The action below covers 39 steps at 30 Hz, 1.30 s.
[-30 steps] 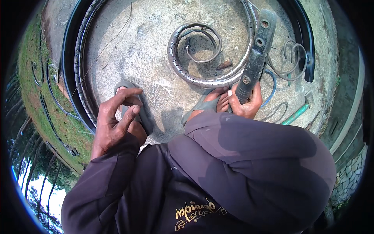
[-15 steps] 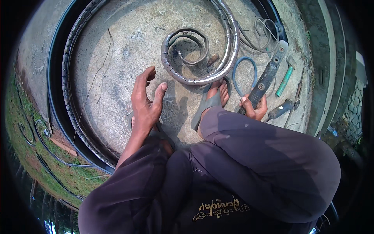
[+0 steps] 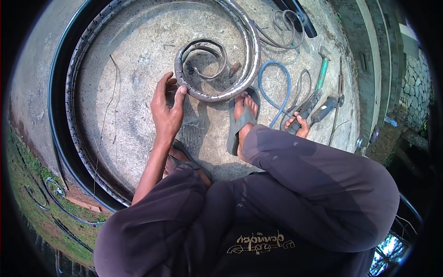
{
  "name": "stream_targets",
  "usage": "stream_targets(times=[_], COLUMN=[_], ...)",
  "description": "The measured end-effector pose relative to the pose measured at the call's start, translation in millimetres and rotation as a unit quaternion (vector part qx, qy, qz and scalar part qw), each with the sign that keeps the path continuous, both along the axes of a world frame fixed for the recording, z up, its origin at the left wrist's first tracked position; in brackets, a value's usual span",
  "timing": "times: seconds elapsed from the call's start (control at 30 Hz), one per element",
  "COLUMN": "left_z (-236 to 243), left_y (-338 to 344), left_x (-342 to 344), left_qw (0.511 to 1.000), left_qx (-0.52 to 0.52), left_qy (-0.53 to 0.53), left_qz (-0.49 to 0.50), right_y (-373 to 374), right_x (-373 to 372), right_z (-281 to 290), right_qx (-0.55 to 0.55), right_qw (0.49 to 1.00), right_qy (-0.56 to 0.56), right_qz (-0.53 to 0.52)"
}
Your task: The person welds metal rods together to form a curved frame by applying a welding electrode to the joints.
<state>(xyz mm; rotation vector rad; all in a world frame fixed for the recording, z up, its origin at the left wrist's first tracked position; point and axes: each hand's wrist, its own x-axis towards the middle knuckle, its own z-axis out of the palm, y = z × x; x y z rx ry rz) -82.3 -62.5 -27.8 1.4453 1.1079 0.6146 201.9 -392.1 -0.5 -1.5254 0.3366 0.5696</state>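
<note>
My left hand [image 3: 168, 108] hovers with thumb and fingers apart by the near left side of a small spiral coil [image 3: 226, 97] of dark, notched, silver-marked strip. It holds nothing. On the right, my right hand [image 3: 299, 124] is closed around a long black tool [image 3: 310, 105] tilted low over the concrete, its far end near a green-handled hammer [image 3: 324, 69]. Part of its grip is hidden by my fingers. Beside it lies a second black-handled tool [image 3: 326, 109].
A wide ring of notched strip [image 3: 71, 99] sits inside a black hoop [image 3: 53, 92] at left. A blue cord [image 3: 288, 78] loops near my right foot [image 3: 244, 111]. A thin rod [image 3: 340, 83] lies farther right, and a bent wire [image 3: 113, 87] crosses the concrete at left.
My right hand has lowered the black tool from an upright, raised position toward the ground. The view has shifted, and my left hand appears closer to the small coil.
</note>
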Motion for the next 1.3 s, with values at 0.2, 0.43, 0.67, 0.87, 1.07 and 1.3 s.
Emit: stream_targets(times=[0.2,0.43,0.67,0.87,1.07,1.3], left_z=[14,21,-1,4,-2,-6], left_y=[-11,-6,-12,-5,-21,-18], left_x=[12,14,27,28,41,35], left_qw=[0.993,0.99,0.991,1.0,0.999,1.0], left_qx=[-0.021,-0.05,0.097,0.014,0.027,0.026], left_qy=[0.114,0.13,0.091,0.008,-0.022,0.007], left_qz=[-0.012,-0.01,0.012,0.023,0.01,0.002], right_y=[-11,12,-7,2,26,77], right_x=[18,31,59,49,87,153], right_z=[-16,14,4,5,18,-5], right_qx=[0.063,-0.317,-0.633,-0.413,-0.306,-0.326], right_qw=[0.992,0.935,0.69,0.895,0.941,0.92], right_qy=[0.103,0.016,-0.211,-0.125,-0.14,-0.154], right_qz=[0.03,0.155,0.28,0.115,0.046,0.155])
